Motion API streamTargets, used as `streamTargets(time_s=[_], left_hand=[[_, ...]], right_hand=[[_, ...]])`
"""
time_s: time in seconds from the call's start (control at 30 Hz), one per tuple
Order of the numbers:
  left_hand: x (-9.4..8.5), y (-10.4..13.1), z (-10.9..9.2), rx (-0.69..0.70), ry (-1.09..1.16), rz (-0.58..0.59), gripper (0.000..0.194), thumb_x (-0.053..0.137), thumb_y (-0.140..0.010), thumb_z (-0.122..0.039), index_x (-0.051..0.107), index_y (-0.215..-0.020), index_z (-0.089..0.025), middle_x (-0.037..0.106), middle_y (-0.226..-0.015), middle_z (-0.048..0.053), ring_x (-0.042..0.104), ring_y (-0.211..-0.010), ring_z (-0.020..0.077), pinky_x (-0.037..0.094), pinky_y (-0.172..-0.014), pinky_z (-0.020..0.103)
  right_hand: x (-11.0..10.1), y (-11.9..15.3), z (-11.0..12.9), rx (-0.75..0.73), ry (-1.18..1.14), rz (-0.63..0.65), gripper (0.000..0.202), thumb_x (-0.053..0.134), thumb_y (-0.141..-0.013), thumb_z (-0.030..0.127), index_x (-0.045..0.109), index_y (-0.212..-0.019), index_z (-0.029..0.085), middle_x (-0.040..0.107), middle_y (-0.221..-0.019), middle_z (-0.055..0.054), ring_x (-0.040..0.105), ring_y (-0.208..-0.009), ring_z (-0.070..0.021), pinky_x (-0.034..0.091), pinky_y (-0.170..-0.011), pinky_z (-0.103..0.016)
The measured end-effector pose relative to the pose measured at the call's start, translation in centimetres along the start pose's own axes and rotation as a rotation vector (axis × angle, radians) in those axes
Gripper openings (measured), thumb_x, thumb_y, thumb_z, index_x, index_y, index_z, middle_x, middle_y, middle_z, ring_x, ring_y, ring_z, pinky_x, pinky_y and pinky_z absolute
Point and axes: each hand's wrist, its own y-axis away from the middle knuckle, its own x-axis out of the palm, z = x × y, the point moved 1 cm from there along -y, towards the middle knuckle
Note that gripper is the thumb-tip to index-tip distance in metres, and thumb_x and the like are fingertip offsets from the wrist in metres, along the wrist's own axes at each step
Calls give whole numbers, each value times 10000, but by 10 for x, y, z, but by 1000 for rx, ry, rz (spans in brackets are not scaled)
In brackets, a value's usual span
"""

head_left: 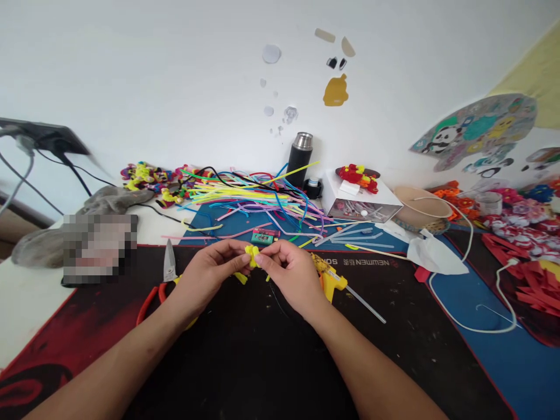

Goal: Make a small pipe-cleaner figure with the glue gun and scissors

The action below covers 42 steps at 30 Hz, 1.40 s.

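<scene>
A small yellow fuzzy piece (251, 254) is pinched between my two hands above the black mat (245, 356). My left hand (212, 271) grips its left side with thumb and forefinger. From the other side, the thumb and fingers of my right hand (294, 273) close on it. Another bit of yellow fuzzy stem (240, 277) shows just below my left fingers. Red-handled scissors (151, 302) lie left of my left hand. Beside my right wrist is a yellow glue gun (333, 282) with a clear stick, partly hidden by that hand.
Behind the hands lies a pile of coloured fuzzy stems (245, 192). A black bottle (301, 158), a white box (363, 198) and a beige bowl (422, 205) stand near the wall. A white cable (464, 331) curves at the right.
</scene>
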Motion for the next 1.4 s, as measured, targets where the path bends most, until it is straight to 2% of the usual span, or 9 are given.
streamTargets(time_s=[0.27,0.6,1.0,1.13,1.4], left_hand=[[-1,2,1,28,-15,-2,317,953,-772,-431,849,-973,-209,801,-826,30,725,-744,178,592,-742,290],[3,1,-1,35,-41,-26,341,986,-700,-458,850,-867,-195,793,-749,35,714,-688,179,595,-693,292],[5,3,-2,-27,-36,-60,312,996,-657,-393,849,-840,-188,792,-716,38,705,-663,180,588,-684,296],[4,1,1,-27,-20,-80,326,1002,-629,-386,863,-850,-191,805,-736,42,710,-666,182,595,-689,296],[3,1,1,-1,-56,-67,325,964,-698,-438,881,-925,-222,846,-911,60,726,-750,202,618,-746,327]], right_hand=[[0,0,0,16,-22,11,229,821,-871,409,709,-857,210,546,-627,58,465,-578,-130,341,-558,-274],[-1,-3,-4,13,-59,58,243,824,-862,415,680,-823,223,561,-630,58,471,-584,-131,352,-564,-264],[1,-4,-3,11,-83,67,317,851,-826,484,679,-779,222,541,-610,63,438,-566,-123,341,-564,-266],[1,-3,-4,7,-76,62,272,820,-848,445,670,-792,225,550,-625,60,442,-573,-125,340,-565,-265],[2,-3,-6,22,-48,76,275,822,-847,446,665,-792,228,488,-603,70,409,-562,-127,336,-569,-269]])
